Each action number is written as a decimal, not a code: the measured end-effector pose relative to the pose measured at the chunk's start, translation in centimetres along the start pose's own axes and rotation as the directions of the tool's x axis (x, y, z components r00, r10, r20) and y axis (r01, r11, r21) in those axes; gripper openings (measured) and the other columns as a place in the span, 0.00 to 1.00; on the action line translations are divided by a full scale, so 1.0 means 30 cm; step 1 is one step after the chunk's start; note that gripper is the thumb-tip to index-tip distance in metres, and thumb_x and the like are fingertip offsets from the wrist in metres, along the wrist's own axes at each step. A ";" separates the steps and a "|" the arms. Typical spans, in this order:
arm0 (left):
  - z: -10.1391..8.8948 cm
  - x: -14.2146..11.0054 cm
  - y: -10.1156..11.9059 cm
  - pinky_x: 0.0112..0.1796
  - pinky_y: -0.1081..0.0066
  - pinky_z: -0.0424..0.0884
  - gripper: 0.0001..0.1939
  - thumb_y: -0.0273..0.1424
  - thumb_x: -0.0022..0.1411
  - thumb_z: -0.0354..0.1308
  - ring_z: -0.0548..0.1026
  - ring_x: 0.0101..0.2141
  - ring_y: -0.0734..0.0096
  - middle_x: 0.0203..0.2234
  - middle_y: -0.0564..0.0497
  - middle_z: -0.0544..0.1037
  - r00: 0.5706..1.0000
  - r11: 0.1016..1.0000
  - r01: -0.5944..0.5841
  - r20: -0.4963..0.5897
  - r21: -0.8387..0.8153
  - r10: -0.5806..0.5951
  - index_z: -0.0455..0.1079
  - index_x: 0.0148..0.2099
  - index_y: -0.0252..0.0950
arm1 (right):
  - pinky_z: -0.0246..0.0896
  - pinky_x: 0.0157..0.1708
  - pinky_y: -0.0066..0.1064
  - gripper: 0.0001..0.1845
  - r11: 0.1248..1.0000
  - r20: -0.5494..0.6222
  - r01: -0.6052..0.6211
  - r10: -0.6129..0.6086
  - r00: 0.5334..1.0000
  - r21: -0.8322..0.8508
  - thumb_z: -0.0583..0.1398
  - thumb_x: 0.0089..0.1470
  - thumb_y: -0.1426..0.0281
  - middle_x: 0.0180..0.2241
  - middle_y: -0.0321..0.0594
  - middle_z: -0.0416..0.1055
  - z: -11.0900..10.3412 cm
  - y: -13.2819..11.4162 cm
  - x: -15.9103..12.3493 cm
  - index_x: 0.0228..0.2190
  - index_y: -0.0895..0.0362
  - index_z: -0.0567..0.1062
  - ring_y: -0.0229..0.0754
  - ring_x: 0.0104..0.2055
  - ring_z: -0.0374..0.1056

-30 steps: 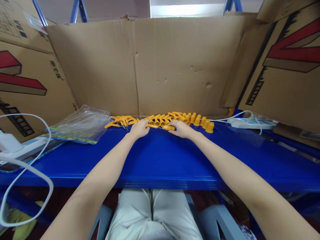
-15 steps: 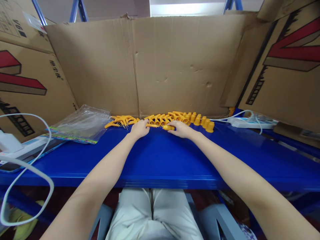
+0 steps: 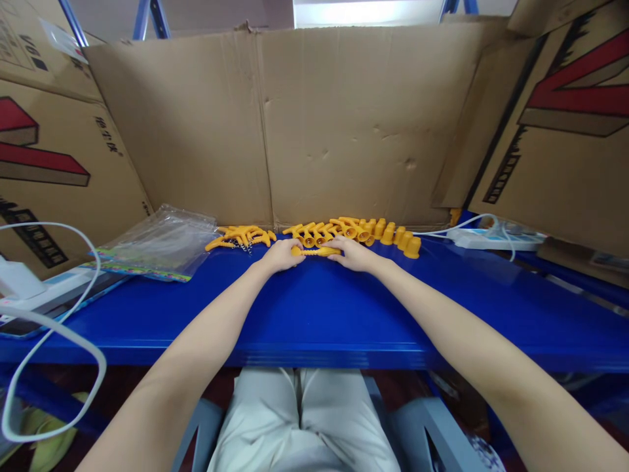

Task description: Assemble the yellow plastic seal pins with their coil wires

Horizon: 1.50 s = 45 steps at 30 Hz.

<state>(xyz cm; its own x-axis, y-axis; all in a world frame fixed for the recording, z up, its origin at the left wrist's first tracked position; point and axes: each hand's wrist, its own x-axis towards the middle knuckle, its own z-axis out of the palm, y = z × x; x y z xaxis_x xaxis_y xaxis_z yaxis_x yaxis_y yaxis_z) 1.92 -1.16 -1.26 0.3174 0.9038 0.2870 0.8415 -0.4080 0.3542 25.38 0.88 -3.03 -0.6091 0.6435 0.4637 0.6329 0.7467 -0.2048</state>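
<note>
My left hand (image 3: 285,255) is closed on the round-ended left part of a yellow twisted plastic rod (image 3: 310,252). At the rod's right end, my right hand (image 3: 354,254) has its fingers closed on a thicker yellow plastic piece (image 3: 328,251). The two pieces lie in one line, touching or nearly so; whether they are joined I cannot tell. Just behind my hands is a row of yellow branched parts with round cup openings (image 3: 308,241). To the left lies a pile of yellow forked pieces (image 3: 243,235) with small metal chains.
Yellow cup-shaped parts (image 3: 411,248) stand at the row's right end. Clear plastic bags (image 3: 162,246) lie at left. White power strips (image 3: 491,240) and cables flank the blue table (image 3: 319,314). A cardboard wall (image 3: 354,131) closes off the back.
My left hand has moved slightly right and nearer, bringing the twisted rod up to the piece in my right hand. A gap now shows between the forked pile and my left hand.
</note>
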 end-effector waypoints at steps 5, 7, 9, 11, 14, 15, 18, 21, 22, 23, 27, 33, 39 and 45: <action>-0.017 -0.005 -0.004 0.29 0.74 0.64 0.10 0.33 0.50 0.59 0.73 0.25 0.71 0.20 0.55 0.75 0.998 0.998 0.059 -0.004 0.029 -0.059 0.73 0.37 0.38 | 0.61 0.54 0.45 0.21 0.983 -0.026 -0.033 0.038 0.999 0.183 0.61 0.54 0.70 0.48 0.47 0.72 0.017 -0.002 0.007 0.50 0.56 0.73 0.47 0.51 0.68; -0.019 -0.003 -0.008 0.29 0.73 0.64 0.10 0.33 0.50 0.59 0.73 0.26 0.70 0.21 0.54 0.76 0.997 0.996 0.077 -0.009 0.038 -0.076 0.73 0.37 0.38 | 0.64 0.52 0.43 0.24 0.950 -0.004 -0.104 0.110 0.994 0.294 0.63 0.52 0.71 0.51 0.49 0.70 0.009 -0.002 0.007 0.52 0.57 0.71 0.46 0.50 0.70; -0.020 -0.001 -0.012 0.30 0.73 0.64 0.10 0.33 0.49 0.59 0.73 0.27 0.70 0.23 0.53 0.76 0.997 0.996 0.079 -0.009 0.043 -0.079 0.73 0.36 0.38 | 0.68 0.48 0.39 0.27 0.882 0.043 -0.204 0.205 0.978 0.424 0.64 0.50 0.73 0.53 0.50 0.68 -0.001 0.000 0.006 0.52 0.58 0.68 0.42 0.45 0.72; -0.021 0.000 -0.013 0.30 0.73 0.65 0.10 0.33 0.49 0.59 0.73 0.27 0.70 0.24 0.53 0.77 0.997 0.996 0.080 -0.009 0.050 -0.080 0.73 0.36 0.37 | 0.70 0.45 0.35 0.25 0.789 0.088 -0.289 0.289 0.953 0.542 0.65 0.48 0.75 0.50 0.48 0.70 -0.010 0.000 0.004 0.49 0.59 0.67 0.38 0.41 0.74; -0.025 -0.003 -0.010 0.29 0.73 0.64 0.11 0.33 0.49 0.59 0.73 0.27 0.70 0.25 0.52 0.77 0.997 0.995 0.079 -0.005 0.053 -0.079 0.73 0.37 0.37 | 0.72 0.38 0.28 0.16 0.656 0.178 -0.380 0.355 0.918 0.652 0.66 0.50 0.72 0.39 0.45 0.75 -0.023 -0.009 -0.001 0.41 0.60 0.69 0.36 0.34 0.75; -0.027 -0.004 -0.008 0.29 0.73 0.64 0.11 0.33 0.49 0.59 0.72 0.27 0.71 0.25 0.53 0.76 0.997 0.996 0.074 -0.007 0.052 -0.074 0.73 0.37 0.37 | 0.72 0.33 0.26 0.13 0.625 0.215 -0.406 0.360 0.908 0.667 0.65 0.52 0.68 0.35 0.44 0.76 -0.028 -0.015 -0.003 0.37 0.60 0.70 0.35 0.30 0.75; -0.029 -0.007 0.001 0.30 0.73 0.64 0.12 0.33 0.49 0.59 0.72 0.27 0.71 0.24 0.53 0.76 0.998 0.997 0.050 -0.027 0.055 -0.049 0.73 0.38 0.36 | 0.61 0.15 0.19 0.21 0.576 0.285 -0.466 0.380 0.880 0.671 0.58 0.58 0.54 0.22 0.43 0.74 -0.042 -0.035 -0.006 0.26 0.60 0.70 0.31 0.16 0.67; -0.025 -0.006 0.009 0.30 0.72 0.64 0.12 0.35 0.50 0.59 0.72 0.27 0.70 0.23 0.53 0.75 0.999 0.998 0.028 -0.044 0.064 -0.025 0.74 0.38 0.36 | 0.46 0.06 0.19 0.30 0.537 0.302 -0.531 0.458 0.836 0.656 0.51 0.59 0.46 0.13 0.39 0.68 -0.054 -0.051 -0.006 0.23 0.58 0.69 0.28 0.08 0.54; -0.023 -0.006 0.010 0.30 0.72 0.64 0.12 0.35 0.50 0.59 0.72 0.27 0.70 0.23 0.53 0.75 0.999 0.998 0.022 -0.045 0.065 -0.019 0.73 0.38 0.36 | 0.43 0.05 0.19 0.31 0.526 0.314 -0.556 0.481 0.819 0.644 0.49 0.59 0.45 0.11 0.38 0.66 -0.057 -0.055 -0.006 0.23 0.58 0.69 0.28 0.07 0.51; -0.021 -0.005 0.010 0.30 0.72 0.64 0.12 0.35 0.50 0.58 0.72 0.26 0.70 0.22 0.53 0.74 0.999 0.998 0.019 -0.043 0.064 -0.016 0.73 0.38 0.36 | 0.42 0.05 0.19 0.32 0.514 0.331 -0.579 0.497 0.803 0.633 0.48 0.59 0.45 0.10 0.38 0.66 -0.062 -0.058 -0.006 0.23 0.58 0.69 0.28 0.07 0.50; -0.015 -0.003 0.006 0.30 0.73 0.63 0.11 0.33 0.51 0.57 0.72 0.26 0.70 0.22 0.53 0.75 0.999 0.998 0.022 -0.032 0.063 -0.020 0.73 0.38 0.37 | 0.49 0.07 0.20 0.27 0.426 0.447 -0.638 0.469 0.762 0.641 0.50 0.59 0.46 0.17 0.40 0.72 -0.083 -0.067 -0.014 0.31 0.59 0.69 0.30 0.10 0.57; -0.024 -0.009 0.009 0.30 0.71 0.64 0.11 0.34 0.51 0.57 0.74 0.29 0.67 0.25 0.51 0.77 0.999 0.991 0.045 -0.028 0.123 -0.042 0.73 0.38 0.38 | 0.62 0.16 0.19 0.10 0.330 0.466 -0.585 0.373 0.802 0.741 0.64 0.55 0.69 0.28 0.39 0.78 -0.094 -0.064 -0.028 0.36 0.59 0.68 0.29 0.16 0.65; -0.029 -0.014 0.017 0.33 0.71 0.66 0.11 0.34 0.51 0.57 0.75 0.32 0.65 0.27 0.50 0.78 1.000 0.984 0.026 -0.011 0.176 -0.024 0.73 0.38 0.39 | 0.46 0.07 0.18 0.18 0.385 0.474 -0.612 0.397 0.786 0.691 0.57 0.61 0.59 0.16 0.39 0.72 -0.084 -0.069 -0.020 0.25 0.60 0.67 0.27 0.09 0.55; -0.035 -0.018 0.037 0.34 0.70 0.66 0.14 0.35 0.52 0.56 0.75 0.33 0.63 0.30 0.48 0.79 0.998 0.978 0.029 -0.066 0.207 -0.015 0.73 0.42 0.38 | 0.42 0.05 0.19 0.30 0.332 0.483 -0.664 0.484 0.729 0.670 0.46 0.63 0.50 0.10 0.39 0.65 -0.080 -0.102 -0.009 0.22 0.59 0.68 0.28 0.07 0.50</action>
<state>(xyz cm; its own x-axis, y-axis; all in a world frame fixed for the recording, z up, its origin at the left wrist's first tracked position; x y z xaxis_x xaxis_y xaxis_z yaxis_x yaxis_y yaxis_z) 2.23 -2.22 -0.10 0.2748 0.8996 0.3395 0.9226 -0.3462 0.1704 24.76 -1.98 -0.46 -0.3689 0.9123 -0.1777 0.2949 -0.0664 -0.9532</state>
